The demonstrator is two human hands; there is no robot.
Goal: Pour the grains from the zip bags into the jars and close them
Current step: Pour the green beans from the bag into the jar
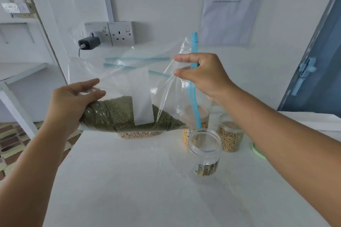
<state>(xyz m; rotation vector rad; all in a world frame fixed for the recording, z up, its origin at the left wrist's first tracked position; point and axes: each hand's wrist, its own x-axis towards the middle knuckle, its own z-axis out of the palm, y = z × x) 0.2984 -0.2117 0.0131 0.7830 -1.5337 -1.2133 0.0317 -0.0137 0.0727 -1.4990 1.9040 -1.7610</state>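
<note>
Two hands hold one zip bag [129, 105] of green grains [118, 116] above the worktop [129, 180]. Left hand [73, 101] at 9 o'clock, fingers curled round the bag's bottom end. Right hand [201, 77] at 2 o'clock, fingers pinching the film by the blue zip strip [193, 97]. Bag lies sideways, long axis 9 to 3, mouth toward 3, just over the empty open jar [204, 145] at 5 o'clock. Best: lower the mouth corner into the jar, lift the left end slowly. Filled jars [230, 134] stand behind.
</note>
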